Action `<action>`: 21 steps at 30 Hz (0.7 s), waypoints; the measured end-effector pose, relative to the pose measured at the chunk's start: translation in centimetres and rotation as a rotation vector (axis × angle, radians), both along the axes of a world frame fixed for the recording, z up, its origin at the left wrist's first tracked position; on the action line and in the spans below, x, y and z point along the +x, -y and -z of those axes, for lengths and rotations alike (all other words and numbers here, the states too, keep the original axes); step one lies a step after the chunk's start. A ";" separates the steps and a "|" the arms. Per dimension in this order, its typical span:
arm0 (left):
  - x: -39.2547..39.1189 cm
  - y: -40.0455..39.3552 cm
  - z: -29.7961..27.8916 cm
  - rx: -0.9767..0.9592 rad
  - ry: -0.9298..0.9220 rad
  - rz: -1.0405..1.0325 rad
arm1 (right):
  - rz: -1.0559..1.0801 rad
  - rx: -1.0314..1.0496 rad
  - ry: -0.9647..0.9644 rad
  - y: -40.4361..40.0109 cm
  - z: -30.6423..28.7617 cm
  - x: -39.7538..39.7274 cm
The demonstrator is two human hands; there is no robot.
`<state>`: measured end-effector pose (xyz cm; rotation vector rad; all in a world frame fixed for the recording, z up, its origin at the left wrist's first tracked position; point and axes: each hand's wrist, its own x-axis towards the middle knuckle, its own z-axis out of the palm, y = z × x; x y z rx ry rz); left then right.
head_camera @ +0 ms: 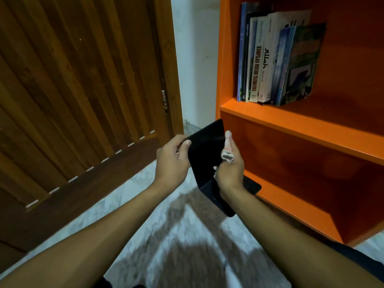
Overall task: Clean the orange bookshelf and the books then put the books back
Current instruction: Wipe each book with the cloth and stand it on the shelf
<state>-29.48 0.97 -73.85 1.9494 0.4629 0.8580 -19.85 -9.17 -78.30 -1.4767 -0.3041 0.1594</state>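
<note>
Left hand (171, 163) grips a black bookend (207, 154) just left of the orange bookshelf (301, 125); right hand (229, 173) pinches a cloth (227, 149) against it. Books (276, 59) stand on the bookshelf's upper shelf.

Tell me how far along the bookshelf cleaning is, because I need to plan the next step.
Looks done: a row of books stands upright on the orange bookshelf. In hand: the left hand grips a black L-shaped bookend while the right hand holds a cloth against it. Left: returning the bookend; whether the lower shelves are wiped can't be told.
</note>
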 end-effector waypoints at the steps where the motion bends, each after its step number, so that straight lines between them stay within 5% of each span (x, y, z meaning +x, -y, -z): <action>1: 0.2 0.2 0.3 0.006 0.011 -0.009 | 0.012 -0.038 0.051 -0.3 0.6 -0.6; 4: 0.8 -0.1 0.8 -0.081 0.025 -0.061 | 0.019 -0.167 0.102 -1.0 1.7 -2.7; 8: 1.1 -1.4 1.4 -0.075 0.038 -0.136 | -0.246 -0.194 0.084 -0.9 2.4 -6.0; 15: 0.3 -2.5 1.7 0.266 0.003 -0.166 | -0.551 -0.208 -0.089 -1.0 3.5 -7.7; 21: -0.7 -5.2 2.0 0.338 -0.063 -0.162 | -0.510 -0.318 -0.076 1.9 0.6 -2.8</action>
